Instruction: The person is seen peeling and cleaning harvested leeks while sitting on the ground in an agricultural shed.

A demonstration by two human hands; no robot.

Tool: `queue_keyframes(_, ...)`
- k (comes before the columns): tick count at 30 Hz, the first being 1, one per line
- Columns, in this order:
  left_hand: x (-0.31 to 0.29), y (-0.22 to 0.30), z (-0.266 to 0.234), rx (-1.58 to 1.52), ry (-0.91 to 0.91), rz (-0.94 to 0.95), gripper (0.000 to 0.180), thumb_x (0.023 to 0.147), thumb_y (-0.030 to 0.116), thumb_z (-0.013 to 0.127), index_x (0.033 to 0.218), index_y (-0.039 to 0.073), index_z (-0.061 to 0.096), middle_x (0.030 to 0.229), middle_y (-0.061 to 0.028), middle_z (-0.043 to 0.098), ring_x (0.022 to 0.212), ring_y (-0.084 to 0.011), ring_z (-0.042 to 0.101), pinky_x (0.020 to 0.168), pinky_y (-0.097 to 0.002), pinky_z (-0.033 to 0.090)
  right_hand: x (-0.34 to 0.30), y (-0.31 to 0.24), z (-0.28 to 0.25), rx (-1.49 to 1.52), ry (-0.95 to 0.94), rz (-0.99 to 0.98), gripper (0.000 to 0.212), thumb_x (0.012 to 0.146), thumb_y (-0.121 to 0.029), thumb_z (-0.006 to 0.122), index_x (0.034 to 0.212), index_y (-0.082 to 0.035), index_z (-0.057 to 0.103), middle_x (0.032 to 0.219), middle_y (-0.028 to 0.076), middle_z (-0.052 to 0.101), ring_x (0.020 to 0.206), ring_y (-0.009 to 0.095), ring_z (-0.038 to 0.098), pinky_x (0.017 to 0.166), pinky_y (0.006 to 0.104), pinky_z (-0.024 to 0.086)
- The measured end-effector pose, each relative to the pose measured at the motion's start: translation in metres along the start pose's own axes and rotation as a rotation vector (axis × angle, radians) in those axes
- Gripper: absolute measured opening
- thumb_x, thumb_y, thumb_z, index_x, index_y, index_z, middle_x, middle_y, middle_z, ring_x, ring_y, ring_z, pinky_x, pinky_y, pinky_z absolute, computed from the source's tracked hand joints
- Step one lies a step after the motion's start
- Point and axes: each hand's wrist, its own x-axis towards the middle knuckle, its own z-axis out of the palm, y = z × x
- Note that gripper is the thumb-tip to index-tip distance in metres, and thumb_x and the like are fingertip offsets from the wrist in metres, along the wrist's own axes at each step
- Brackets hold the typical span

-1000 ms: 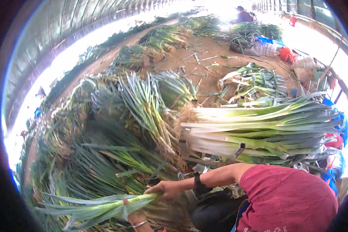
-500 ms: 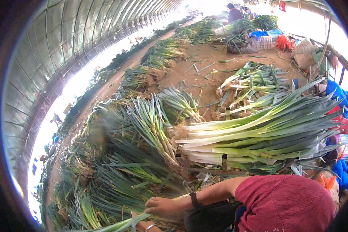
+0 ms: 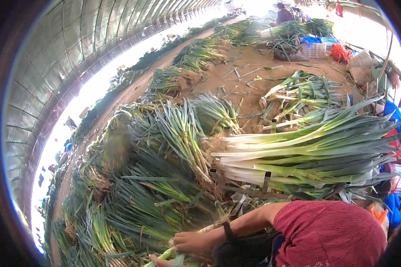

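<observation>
Clock directions run from the middle of the view. At 3 o'clock a big bundle of trimmed leeks (image 3: 307, 153) lies with white shafts toward the centre and leaves fanning right; short dark metal posts (image 3: 267, 179) rise along its near side at 4 o'clock. From 7 to 9 o'clock spreads a thick heap of untrimmed leeks (image 3: 138, 209), a blurred smudge dulling part of it. More leeks (image 3: 303, 91) lie on the soil at 2 o'clock; farther out that way are a pale plastic crate (image 3: 315, 50) and a tangle of orange-red strands (image 3: 341, 53). A co-worker (image 3: 284, 17) is at 1 o'clock, the ribbed greenhouse wall (image 3: 44, 75) at 10. A crimson garment (image 3: 329, 236) covers much of 5 o'clock.

The leek (image 3: 166, 254) in hand is at 6 to 7 o'clock, slanting toward the lower edge, pale green there; the right hand (image 3: 192, 243) hides its middle. That hand's fingers are curled closed around it. The left hand (image 3: 162, 261) touches it, but the edge crops those fingers, so I cannot tell how far they close.
</observation>
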Motion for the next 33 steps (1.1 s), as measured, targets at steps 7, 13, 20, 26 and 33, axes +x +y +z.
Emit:
queue_keyframes(7,0.018,0.001,-0.021,0.043,0.095,0.047,0.045,0.089,0.018,0.056,0.131,0.010,0.042,0.132,-0.0150,0.034,0.120,-0.0325,0.029,0.097,-0.0497,0.034,0.007,0.001,0.008,0.068,-0.011,-0.076,0.014,0.082,-0.019,0.055,0.089,-0.007,0.053,0.084,0.007,0.052,0.083,0.027,0.051,0.078,0.0424,0.039)
queue_keyframes(13,0.032,0.003,-0.045,0.099,0.206,0.087,0.044,0.090,0.019,0.055,0.132,0.011,0.042,0.137,-0.0154,0.030,0.124,-0.0338,0.024,0.099,-0.0511,0.031,0.004,0.019,0.006,-0.032,-0.159,0.127,0.007,0.086,-0.017,0.052,0.083,-0.011,0.053,0.071,0.005,0.053,0.072,0.025,0.054,0.071,0.0382,0.037)
queue_keyframes(20,0.039,0.003,-0.061,0.199,0.328,0.130,0.044,0.091,0.019,0.053,0.133,0.012,0.043,0.142,-0.0159,0.026,0.130,-0.0353,0.018,0.103,-0.0526,0.029,-0.029,0.045,-0.004,-0.107,-0.303,0.174,0.017,0.069,-0.016,0.064,0.084,-0.012,0.056,0.071,0.005,0.057,0.074,0.026,0.058,0.068,0.0390,0.040)
queue_keyframes(26,0.036,-0.004,-0.101,0.383,0.459,0.185,0.043,0.092,0.020,0.052,0.133,0.013,0.043,0.146,-0.0163,0.022,0.134,-0.0367,0.013,0.105,-0.0540,0.026,-0.081,0.057,-0.025,-0.252,-0.552,0.295,0.020,0.070,-0.018,0.064,0.085,-0.009,0.054,0.069,0.008,0.056,0.071,0.029,0.058,0.062,0.0407,0.040)
queue_keyframes(33,-0.004,0.005,-0.065,0.774,0.449,0.377,0.052,0.089,0.027,0.058,0.133,0.006,0.042,0.142,-0.0187,0.033,0.127,-0.0374,0.029,0.102,-0.0543,0.028,-0.169,0.093,-0.006,-0.442,-0.476,0.331,0.065,0.071,-0.013,0.060,0.130,-0.025,0.038,0.120,0.006,0.051,0.065,0.024,0.062,0.056,0.0347,0.049)
